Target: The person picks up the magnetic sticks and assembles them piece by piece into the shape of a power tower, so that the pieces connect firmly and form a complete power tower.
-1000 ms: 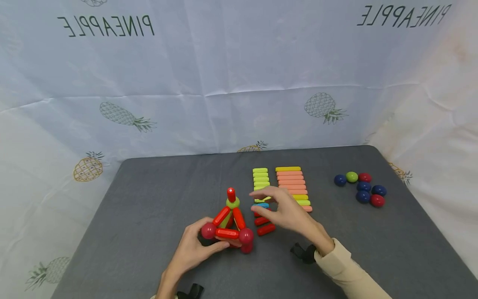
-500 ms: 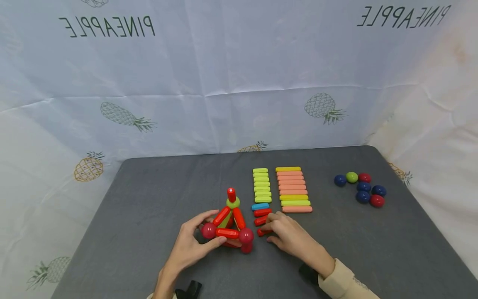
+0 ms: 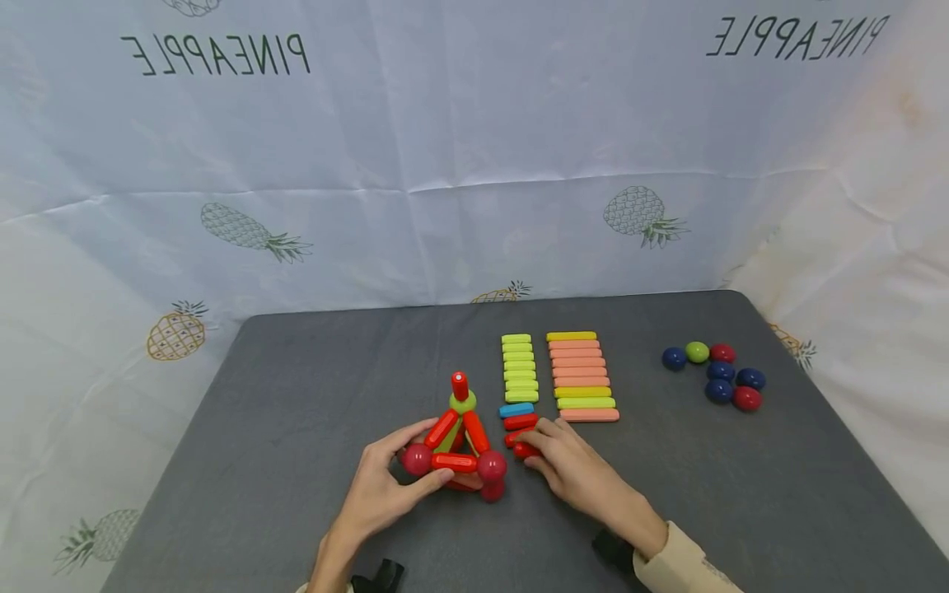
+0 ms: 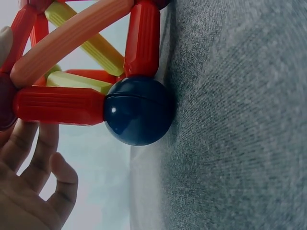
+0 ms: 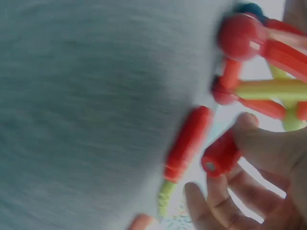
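Note:
My left hand (image 3: 381,486) grips a frame of magnetic sticks and balls (image 3: 455,463) by its left side, thumb in front and fingers behind. Red sticks join dark red balls, and one red stick (image 3: 460,385) points up from a green ball at the top. In the left wrist view, a dark blue ball (image 4: 139,112) of the frame sits at the table surface, and a long salmon stick (image 4: 72,43) crosses above it. My right hand (image 3: 578,473) pinches a short red magnetic stick (image 5: 221,155) between thumb and fingers, just right of the frame.
Beyond my right hand lie a blue stick (image 3: 516,409) and red sticks (image 3: 521,422). Short green sticks (image 3: 520,366) form a column behind them, beside a column of longer salmon, yellow and green sticks (image 3: 580,362). Several loose balls (image 3: 719,390) lie at the right.
My right hand has come down toward me from above the stick columns and taken the nearest red stick, now lifted slightly. My left hand keeps the frame nearly in place, its fingers shifted a little.

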A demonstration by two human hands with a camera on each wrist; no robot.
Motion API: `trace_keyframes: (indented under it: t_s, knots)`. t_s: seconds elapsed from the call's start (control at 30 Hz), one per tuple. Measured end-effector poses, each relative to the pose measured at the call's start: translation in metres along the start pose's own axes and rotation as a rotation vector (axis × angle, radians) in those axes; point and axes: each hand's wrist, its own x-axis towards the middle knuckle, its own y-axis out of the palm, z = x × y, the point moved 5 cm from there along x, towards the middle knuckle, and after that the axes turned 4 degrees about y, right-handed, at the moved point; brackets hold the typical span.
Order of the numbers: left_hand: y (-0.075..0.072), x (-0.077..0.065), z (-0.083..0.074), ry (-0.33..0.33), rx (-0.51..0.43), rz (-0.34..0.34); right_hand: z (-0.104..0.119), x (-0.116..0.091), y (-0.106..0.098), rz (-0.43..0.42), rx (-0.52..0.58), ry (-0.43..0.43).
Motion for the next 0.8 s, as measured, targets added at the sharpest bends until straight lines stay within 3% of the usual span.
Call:
trace_keyframes:
  t_s: [0.17, 0.27, 0.33, 0.47, 0.8]
  knots:
    - [0.002, 0.000, 0.000, -0.012, 0.001, 0.003, 0.008, -0.003, -0.027, -0.161, 0.395, 0.008]
    - [0.003, 0.001, 0.000, -0.019, 0.006, -0.002, 0.018, -0.005, -0.039, -0.186, 0.634, -0.014]
    - [0.003, 0.001, 0.000, -0.019, 0.006, -0.004, 0.026, -0.007, -0.042, -0.172, 0.728, -0.041]
    - [0.004, 0.001, -0.001, -0.014, 0.001, -0.007, 0.037, -0.009, -0.041, -0.140, 0.795, -0.082]
    - [0.004, -0.002, 0.002, 0.003, 0.015, -0.008, 0.043, -0.007, -0.029, -0.108, 0.790, -0.076]
